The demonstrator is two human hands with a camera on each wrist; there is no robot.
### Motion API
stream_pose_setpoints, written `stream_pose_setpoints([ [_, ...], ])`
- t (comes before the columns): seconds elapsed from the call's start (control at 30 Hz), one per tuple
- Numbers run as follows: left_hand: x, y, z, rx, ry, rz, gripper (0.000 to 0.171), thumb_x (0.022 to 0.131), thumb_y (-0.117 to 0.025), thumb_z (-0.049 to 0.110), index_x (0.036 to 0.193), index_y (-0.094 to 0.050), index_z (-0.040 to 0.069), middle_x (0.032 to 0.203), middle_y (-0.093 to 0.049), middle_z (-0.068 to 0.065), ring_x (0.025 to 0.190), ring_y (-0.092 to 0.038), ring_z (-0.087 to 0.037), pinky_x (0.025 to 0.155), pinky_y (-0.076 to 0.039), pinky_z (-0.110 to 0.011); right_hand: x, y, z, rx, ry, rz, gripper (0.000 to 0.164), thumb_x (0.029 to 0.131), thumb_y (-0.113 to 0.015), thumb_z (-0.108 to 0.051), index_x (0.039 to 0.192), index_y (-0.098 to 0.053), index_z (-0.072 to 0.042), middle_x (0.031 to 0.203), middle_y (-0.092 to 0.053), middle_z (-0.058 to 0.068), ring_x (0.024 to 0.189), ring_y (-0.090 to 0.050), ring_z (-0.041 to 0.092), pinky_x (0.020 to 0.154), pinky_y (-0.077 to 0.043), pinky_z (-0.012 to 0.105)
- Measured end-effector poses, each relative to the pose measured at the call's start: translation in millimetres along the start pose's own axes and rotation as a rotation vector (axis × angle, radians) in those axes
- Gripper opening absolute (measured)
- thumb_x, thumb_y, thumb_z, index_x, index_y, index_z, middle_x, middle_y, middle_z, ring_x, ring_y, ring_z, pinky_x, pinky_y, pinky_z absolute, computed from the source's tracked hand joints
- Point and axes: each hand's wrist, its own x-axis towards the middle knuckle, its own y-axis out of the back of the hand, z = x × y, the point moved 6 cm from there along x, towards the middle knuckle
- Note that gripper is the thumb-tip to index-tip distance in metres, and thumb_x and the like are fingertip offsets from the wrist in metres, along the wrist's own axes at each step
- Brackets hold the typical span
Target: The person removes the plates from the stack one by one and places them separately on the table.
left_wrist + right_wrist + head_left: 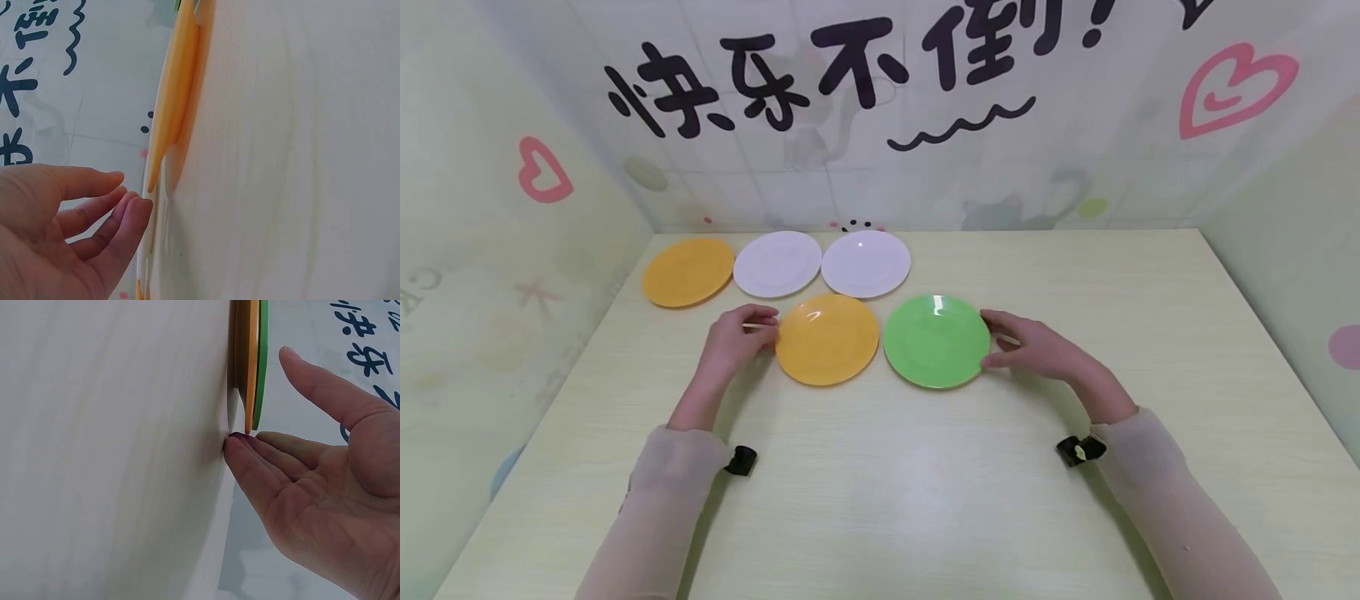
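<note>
An orange plate [827, 340] lies on the table, with a green plate [937, 342] just right of it. In the right wrist view an orange rim [251, 375] shows directly beneath the green rim [262, 369], like two stacked plates. My left hand [739, 340] is at the left rim of the front orange plate, fingers loosely bent and thumb apart; contact cannot be told. At the green plate's right side is my right hand [1030, 343]. Its fingertips [236, 447] meet the tabletop beside the rims, and the thumb stands away from them.
Behind, a row holds another orange plate [688, 272] and two white plates, one in the middle [778, 264] and one at its right end [866, 263]. A printed wall [865, 192] borders the pale table [880, 500] at the back, and walls flank both sides.
</note>
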Motion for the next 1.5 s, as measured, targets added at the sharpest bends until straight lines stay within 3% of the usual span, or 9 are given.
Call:
stream_pose_setpoints([
  [0.1,-0.4,2.1,6.3,-0.029,-0.025,0.033,0.036,0.098,-0.060,0.011,0.132,-0.059,0.000,0.125,-0.063,-0.021,0.107,-0.063,-0.030,0.080,-0.060,-0.017,0,0,0,0.001,0.002,0.000,0.080,0.093,-0.069,-0.012,0.154,-0.021,0.009,0.160,-0.027,0.029,0.147,-0.030,0.045,0.119,-0.036,0.050],
  [0.33,3.3,-2.6,17.4,-0.080,-0.058,0.051,0.035,0.096,-0.063,0.008,0.130,-0.060,-0.002,0.124,-0.065,-0.022,0.092,-0.064,-0.013,0.073,-0.059,-0.012,0,1,1,-0.004,-0.003,0.002,0.081,0.093,-0.070,-0.014,0.154,-0.021,0.009,0.160,-0.027,0.028,0.147,-0.031,0.044,0.119,-0.036,0.050],
  [0.5,5.6,-11.0,24.4,-0.124,-0.055,0.038,0.035,0.096,-0.064,0.007,0.129,-0.060,-0.003,0.124,-0.065,-0.023,0.092,-0.065,-0.015,0.074,-0.060,-0.013,1,1,-1,-0.012,-0.003,0.004,0.080,0.093,-0.070,-0.013,0.154,-0.022,0.009,0.160,-0.027,0.028,0.146,-0.031,0.044,0.119,-0.037,0.050],
  [0.8,5.8,-25.2,38.7,-0.195,-0.047,-0.019,0.038,0.096,-0.065,0.008,0.131,-0.059,-0.003,0.126,-0.063,-0.024,0.105,-0.066,-0.032,0.082,-0.062,-0.023,1,2,0,-0.009,-0.001,0.005,0.080,0.093,-0.070,-0.013,0.154,-0.023,0.009,0.159,-0.028,0.028,0.146,-0.032,0.043,0.119,-0.037,0.049],
  [1.5,1.3,-69.7,63.5,-0.271,-0.072,-0.169,0.035,0.096,-0.065,0.008,0.129,-0.059,-0.001,0.128,-0.063,-0.020,0.107,-0.068,-0.026,0.090,-0.061,-0.029,1,3,1,-0.016,-0.005,0.010,0.081,0.093,-0.070,-0.014,0.154,-0.023,0.009,0.159,-0.028,0.028,0.146,-0.032,0.043,0.118,-0.038,0.049],
])
